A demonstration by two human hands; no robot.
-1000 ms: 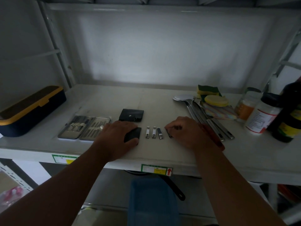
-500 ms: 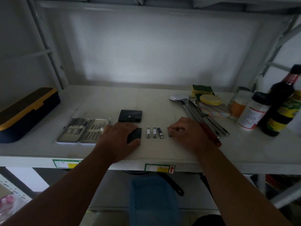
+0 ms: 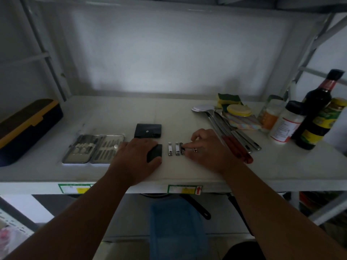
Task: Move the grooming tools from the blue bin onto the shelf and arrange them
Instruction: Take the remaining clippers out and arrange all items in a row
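Note:
On the white shelf [image 3: 187, 117] lie an open manicure kit [image 3: 93, 152], a black snap pouch [image 3: 148, 130] and a row of small nail clippers [image 3: 173, 148]. My left hand [image 3: 135, 158] lies over a small black case [image 3: 155, 152] and grips its left side. Just right of it, my right hand [image 3: 208, 149] pinches a dark nail clipper [image 3: 181, 148] at the right end of the row with thumb and forefinger. The blue bin [image 3: 176, 228] sits blurred below the shelf edge; its contents cannot be made out.
A black and yellow box [image 3: 26, 126] stands at the shelf's left end. Ladles and red-handled utensils [image 3: 231, 134], sponges [image 3: 230, 102], jars [image 3: 285, 122] and a dark bottle [image 3: 317, 106] crowd the right side. A pan handle [image 3: 197, 207] shows under the shelf.
My right hand slid left, and its fingertips now sit at the dark clipper closing the row. My left hand stays on the black case.

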